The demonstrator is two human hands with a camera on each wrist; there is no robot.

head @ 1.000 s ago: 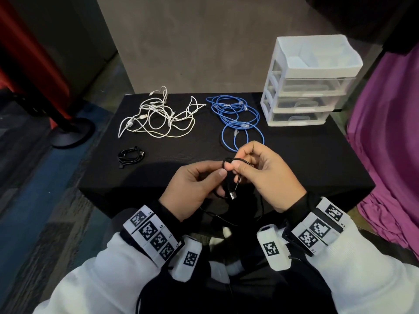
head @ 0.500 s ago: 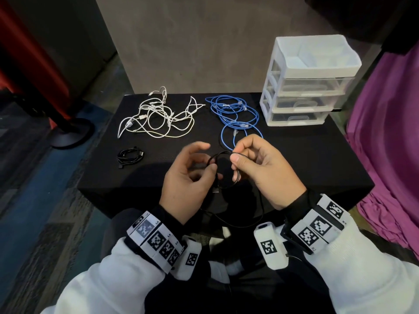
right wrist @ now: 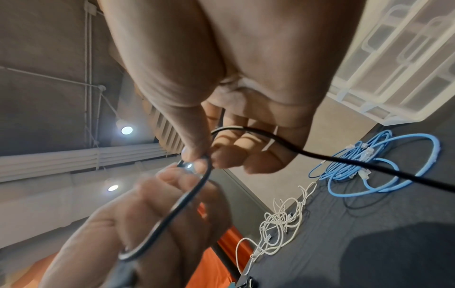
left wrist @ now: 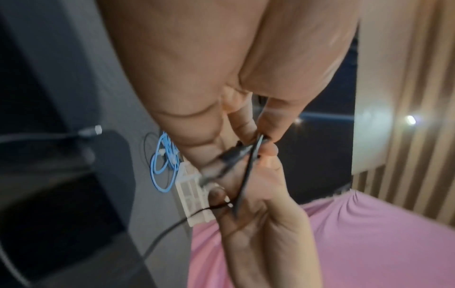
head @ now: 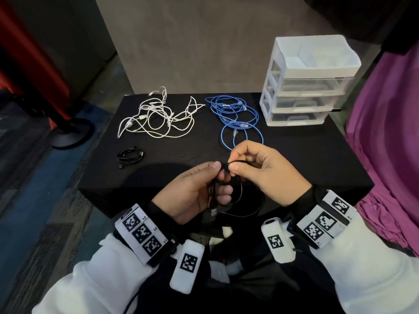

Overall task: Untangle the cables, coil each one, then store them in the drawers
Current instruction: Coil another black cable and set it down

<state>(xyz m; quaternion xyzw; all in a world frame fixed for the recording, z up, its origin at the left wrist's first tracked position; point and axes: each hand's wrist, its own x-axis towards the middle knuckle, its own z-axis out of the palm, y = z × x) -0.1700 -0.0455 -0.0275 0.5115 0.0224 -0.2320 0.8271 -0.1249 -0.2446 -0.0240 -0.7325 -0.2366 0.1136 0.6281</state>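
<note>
Both hands hold a thin black cable (head: 240,196) above the table's near edge. My left hand (head: 199,191) grips a few loops of it, with the USB plug (head: 213,213) hanging below the palm. My right hand (head: 254,168) pinches the cable's top between thumb and forefinger, seen close in the right wrist view as the black cable (right wrist: 202,183). A tangle of white cables (head: 156,116) lies at the back left. Blue cables (head: 238,118) lie at the back middle. A coiled black cable (head: 130,155) rests at the left. The white drawer unit (head: 303,87) stands back right, its drawers closed.
The table (head: 317,159) wears a black cloth. A magenta fabric (head: 390,137) hangs at its right side. A black stand base (head: 70,134) sits on the floor to the left, under a red drape. The drawer unit's top tray (head: 317,57) has dividers.
The hands have drawn together again after parting slightly. The left hand now holds more loops of the black cable, and the right hand has shifted its pinch to the loop's top.
</note>
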